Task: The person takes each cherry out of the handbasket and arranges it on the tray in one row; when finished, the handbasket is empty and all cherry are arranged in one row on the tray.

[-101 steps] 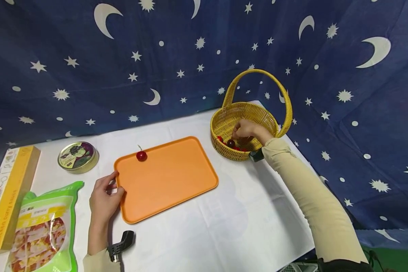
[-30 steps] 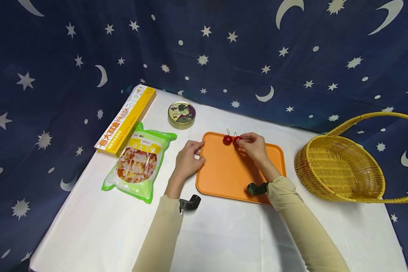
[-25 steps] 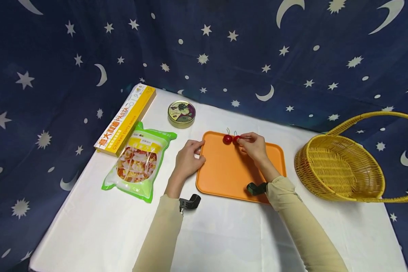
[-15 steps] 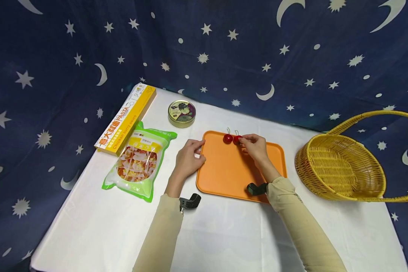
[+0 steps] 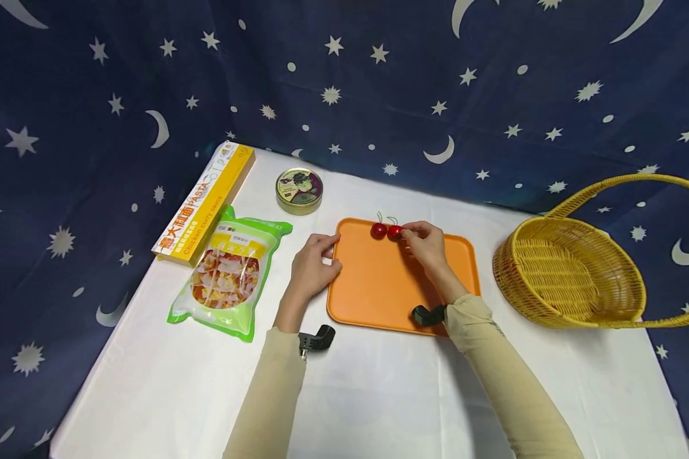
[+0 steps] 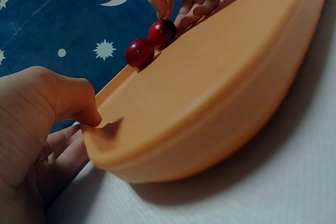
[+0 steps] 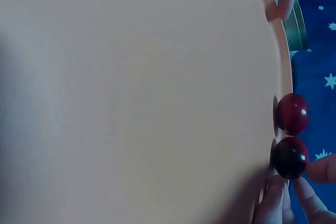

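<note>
- Fingertips of the right hand [image 5: 427, 247] pinched on a red cherry [image 5: 394, 233] at the far edge of the orange tray [image 5: 373, 287]; firmness of the hold impossible to tell.
- Just left of the pinch, a second cherry [image 5: 378, 231] on the same edge, touching the first or nearly so.
- Round fruit, so probably quick to roll: best to press lightly, let settle fully, then part the fingertips evenly, without nudging the neighbour.
- Behind the pinch, black wrist camera [image 5: 427, 315] over the tray; better lifted well free when drawing back.
- Left of the pinch and slightly nearer, left hand [image 5: 314, 266] clamped on the tray's side, thumb over the rim; a hold likely worth having against sliding.
- Right of the pinch, well apart, yellow wicker basket [image 5: 511, 293] with a raised handle.
- Farther left, beyond the left hand: round tin [image 5: 299, 190], green-edged food bag [image 5: 228, 277] and pasta box [image 5: 207, 207], all out of the pinch's way.
</note>
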Available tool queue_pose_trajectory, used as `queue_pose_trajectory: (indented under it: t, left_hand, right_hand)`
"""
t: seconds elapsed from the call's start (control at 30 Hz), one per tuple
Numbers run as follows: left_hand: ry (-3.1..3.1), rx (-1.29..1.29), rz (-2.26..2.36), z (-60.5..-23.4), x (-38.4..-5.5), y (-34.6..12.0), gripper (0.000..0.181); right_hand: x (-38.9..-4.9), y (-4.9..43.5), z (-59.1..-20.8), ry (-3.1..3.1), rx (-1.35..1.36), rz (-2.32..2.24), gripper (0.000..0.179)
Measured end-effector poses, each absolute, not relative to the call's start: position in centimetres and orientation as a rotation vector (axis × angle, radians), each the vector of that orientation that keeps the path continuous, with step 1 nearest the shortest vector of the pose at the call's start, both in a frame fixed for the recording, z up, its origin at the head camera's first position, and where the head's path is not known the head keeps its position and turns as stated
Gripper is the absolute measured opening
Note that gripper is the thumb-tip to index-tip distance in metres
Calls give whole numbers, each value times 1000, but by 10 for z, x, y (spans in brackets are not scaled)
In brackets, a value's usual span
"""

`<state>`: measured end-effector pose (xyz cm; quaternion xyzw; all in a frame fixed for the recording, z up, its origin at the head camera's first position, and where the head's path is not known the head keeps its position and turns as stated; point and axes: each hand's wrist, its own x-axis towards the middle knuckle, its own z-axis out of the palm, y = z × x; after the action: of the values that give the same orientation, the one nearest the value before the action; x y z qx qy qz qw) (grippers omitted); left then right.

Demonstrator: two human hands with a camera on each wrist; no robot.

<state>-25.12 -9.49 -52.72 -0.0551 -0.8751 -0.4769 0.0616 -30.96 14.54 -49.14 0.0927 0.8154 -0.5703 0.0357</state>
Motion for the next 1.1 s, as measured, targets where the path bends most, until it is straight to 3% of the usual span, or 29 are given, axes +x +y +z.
queue_pose_trajectory:
  t: [0.27, 0.67, 1.1]
  left_hand:
    - [-2671, -285, -1490, -532, -251, -87, 54]
    - [-2655, 19, -1437, -538, -244, -181, 56]
    - [-2558, 57, -1378, -547, -243, -222, 52]
  right_hand:
    - [-288, 158, -492, 2504, 426, -1746, 23]
    - [-328, 108, -469, 2490, 97, -1748, 27]
    - [-358, 185, -416, 2624, 180, -1588, 28]
